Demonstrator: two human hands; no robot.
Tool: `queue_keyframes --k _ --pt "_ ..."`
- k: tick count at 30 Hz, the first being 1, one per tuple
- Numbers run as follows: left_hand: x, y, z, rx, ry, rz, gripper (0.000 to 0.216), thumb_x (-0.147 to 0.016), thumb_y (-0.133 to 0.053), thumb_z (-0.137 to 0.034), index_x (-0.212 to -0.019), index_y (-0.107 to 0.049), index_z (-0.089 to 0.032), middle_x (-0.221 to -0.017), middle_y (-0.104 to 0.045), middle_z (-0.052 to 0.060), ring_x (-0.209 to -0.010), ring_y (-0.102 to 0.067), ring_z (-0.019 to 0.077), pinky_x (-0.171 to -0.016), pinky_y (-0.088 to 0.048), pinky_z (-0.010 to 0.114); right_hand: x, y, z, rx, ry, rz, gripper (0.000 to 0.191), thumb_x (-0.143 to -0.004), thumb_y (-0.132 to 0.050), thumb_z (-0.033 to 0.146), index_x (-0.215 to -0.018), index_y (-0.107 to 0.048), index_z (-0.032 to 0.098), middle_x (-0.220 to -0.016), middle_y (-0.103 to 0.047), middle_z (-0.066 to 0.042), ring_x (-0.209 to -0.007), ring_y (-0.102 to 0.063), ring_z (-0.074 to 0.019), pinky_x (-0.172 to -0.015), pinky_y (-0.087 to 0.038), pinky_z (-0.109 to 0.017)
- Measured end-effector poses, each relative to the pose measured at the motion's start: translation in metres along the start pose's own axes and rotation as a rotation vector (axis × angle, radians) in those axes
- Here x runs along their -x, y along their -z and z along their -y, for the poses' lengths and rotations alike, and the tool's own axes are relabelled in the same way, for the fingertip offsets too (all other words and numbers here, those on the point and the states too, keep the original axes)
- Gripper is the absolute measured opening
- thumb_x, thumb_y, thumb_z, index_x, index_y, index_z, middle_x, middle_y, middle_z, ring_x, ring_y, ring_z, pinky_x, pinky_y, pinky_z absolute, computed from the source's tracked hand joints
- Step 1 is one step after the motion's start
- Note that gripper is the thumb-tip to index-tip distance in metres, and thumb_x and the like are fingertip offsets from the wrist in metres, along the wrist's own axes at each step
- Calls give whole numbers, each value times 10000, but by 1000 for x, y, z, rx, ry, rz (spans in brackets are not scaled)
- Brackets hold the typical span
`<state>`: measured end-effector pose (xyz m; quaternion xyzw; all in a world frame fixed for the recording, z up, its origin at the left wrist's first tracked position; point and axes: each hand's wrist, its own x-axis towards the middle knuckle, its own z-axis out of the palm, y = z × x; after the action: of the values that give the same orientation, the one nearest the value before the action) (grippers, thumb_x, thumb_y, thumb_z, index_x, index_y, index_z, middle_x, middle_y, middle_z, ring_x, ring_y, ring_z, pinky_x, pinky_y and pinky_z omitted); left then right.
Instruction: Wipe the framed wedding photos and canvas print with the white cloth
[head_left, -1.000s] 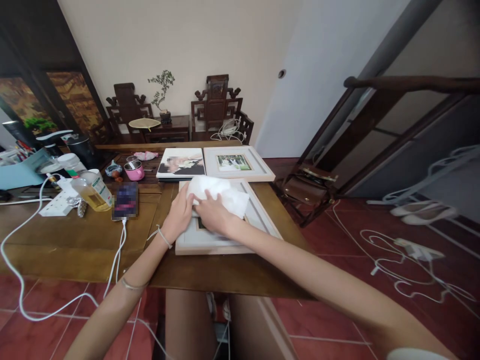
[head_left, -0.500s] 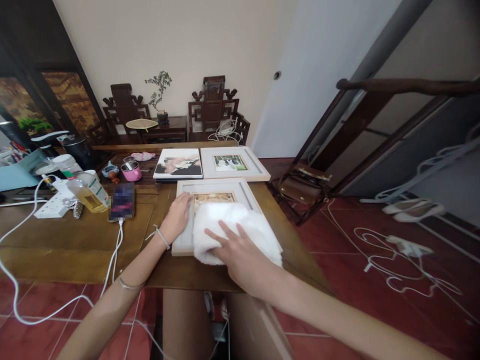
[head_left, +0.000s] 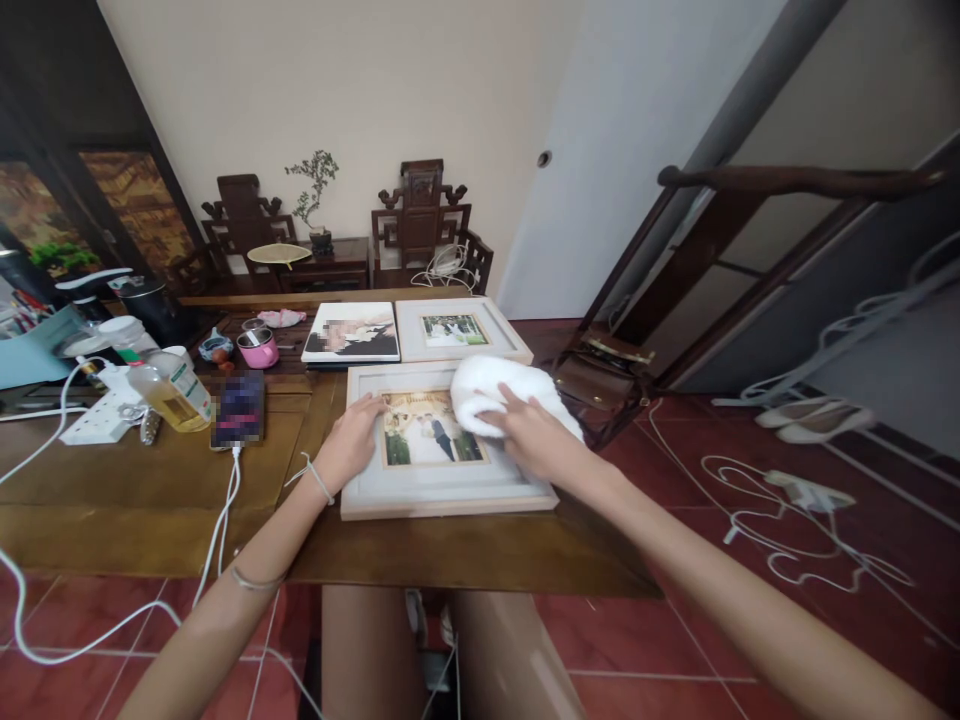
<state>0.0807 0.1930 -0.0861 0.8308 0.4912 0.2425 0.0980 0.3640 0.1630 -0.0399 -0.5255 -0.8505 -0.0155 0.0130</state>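
Note:
A light-wood picture frame (head_left: 450, 508) lies flat near the front edge of the table, with a wedding photo (head_left: 424, 430) inside its wide pale mat. My left hand (head_left: 354, 435) grips its left side, fingers together and curved over the rail onto the front; the thumb is hard to make out. A fluffy white cloth (head_left: 487, 380) is bunched in my right hand (head_left: 529, 430), whose fingers press it against the upper right of the frame. The cloth covers that corner and hangs past the right rail.
Behind lie another framed photo (head_left: 517, 345) and a photo panel (head_left: 352, 350). Leftward on the table (head_left: 247, 530) are a charging phone (head_left: 238, 410), a bottle (head_left: 176, 395), a power strip (head_left: 94, 425) and a pink cup (head_left: 259, 350). A wooden chair (head_left: 679, 240) stands right.
My right hand has slid the white cloth up and to the right across the frame, uncovering the photo. My left hand stays at the frame's left side.

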Motion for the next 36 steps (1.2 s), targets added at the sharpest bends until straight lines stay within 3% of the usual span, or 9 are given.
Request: queue_keyframes --k 4,7,12,17,20,26,31,33,36 --pt "0 0 2 3 -7 -12 605 -687 -353 109 -1186 -585 -141 -1375 -555 118 -1379 -410 223 -1153 -350 423 -56 5 -11 29 -56 7 638 -749 -387 -42 -1336 -557 142 -1281 -605 -183 -1373 -337 -343 -995 -396 -524" --pt "1 -4 6 -4 -6 -40 590 -701 -352 97 -1189 -578 -147 -1370 -558 112 -1374 -416 213 -1151 -352 424 -65 6 -5 56 -109 -8 577 -788 -409 -10 -1316 -579 151 -1314 -584 -187 -1318 -398 -365 -953 -421 -526" --pt "3 -8 10 0 -18 -63 599 -687 -364 88 -1187 -573 -165 -1347 -575 95 -1369 -421 214 -1154 -349 441 -8 5 31 129 -70 52 570 -746 -437 -15 -1248 -636 166 -1498 -411 -120 -1363 -301 -426 -976 -366 -642" --pt "4 -5 4 -20 6 -53 601 -685 -363 89 -1196 -573 -147 -1378 -547 119 -1368 -422 219 -1155 -348 433 71 31 67 -45 56 226 664 -645 -463 -41 -1230 -658 206 -1493 -418 -104 -1373 -314 -424 -1013 -361 -637" --pt "4 -3 1 -48 30 -32 629 -695 -367 84 -1258 -544 -130 -1427 -499 141 -1373 -417 226 -1154 -348 431 82 40 74 -147 115 226 659 -654 -448 -34 -1220 -662 226 -1450 -481 -98 -1368 -349 -384 -1026 -382 -581" --pt "2 -3 4 -84 4 15 663 -699 -364 87 -1319 -513 -92 -1447 -475 163 -1392 -388 222 -1160 -338 409 5 8 48 -79 23 15 661 -696 -428 -25 -1327 -566 117 -1465 -451 -152 -1388 -304 -368 -1106 -229 -580" --pt "2 -2 5 -90 2 31 694 -709 -351 86 -1365 -471 -104 -1465 -457 151 -1403 -368 209 -1157 -343 409 -71 -3 28 -3 -17 -63 616 -774 -425 6 -1371 -515 124 -1526 -363 -133 -1399 -237 -391 -1065 -236 -636" --pt "2 -1 3 -88 6 25 682 -717 -349 81 -1365 -469 -95 -1459 -463 156 -1396 -380 212 -1159 -340 406 -79 -2 33 13 -14 -26 604 -785 -433 14 -1369 -522 142 -1551 -317 -111 -1396 -218 -422 -1036 -246 -681" --pt "2 0 0 -77 27 15 662 -731 -348 71 -1356 -480 -102 -1453 -472 153 -1385 -398 219 -1151 -354 406 -58 2 52 9 97 49 618 -759 -434 -10 -1339 -562 162 -1548 -324 -98 -1396 -228 -434 -1033 -245 -704"
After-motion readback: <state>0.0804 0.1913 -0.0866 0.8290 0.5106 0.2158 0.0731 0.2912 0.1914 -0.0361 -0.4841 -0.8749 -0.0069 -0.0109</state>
